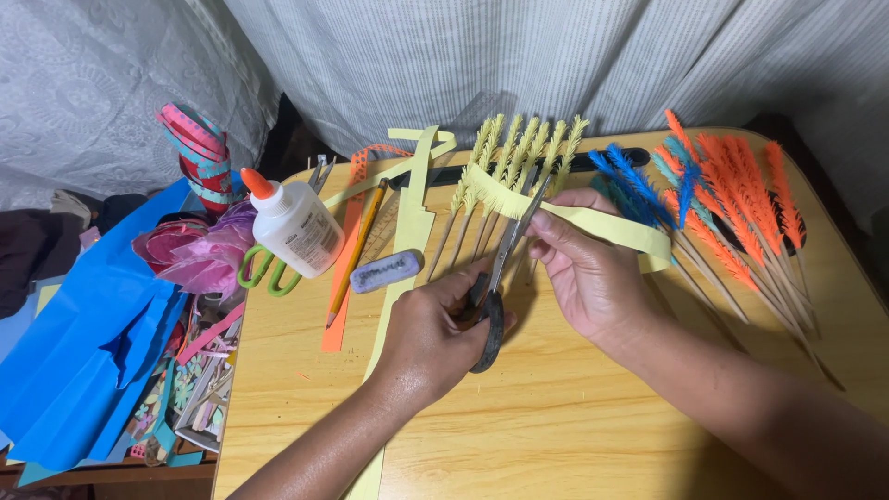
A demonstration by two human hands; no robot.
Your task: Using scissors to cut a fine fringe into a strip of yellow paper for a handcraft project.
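Note:
My left hand (428,335) grips black-handled scissors (495,296), blades pointing up and away. The blades meet a fringed strip of yellow paper (593,220), which my right hand (583,268) pinches and holds taut across the wooden table (556,417). Behind the strip lie several yellow fringed paper sprigs on sticks (519,157). To the right lie blue sprigs (639,185) and orange sprigs (741,194), also on sticks.
A white glue bottle with orange cap (292,222), green-handled scissors (269,273), a pencil (356,250), a grey eraser (385,270), and orange and yellow paper strips lie left of centre. Blue paper (83,352), pink scraps and ribbon rolls (199,153) pile beyond the table's left edge.

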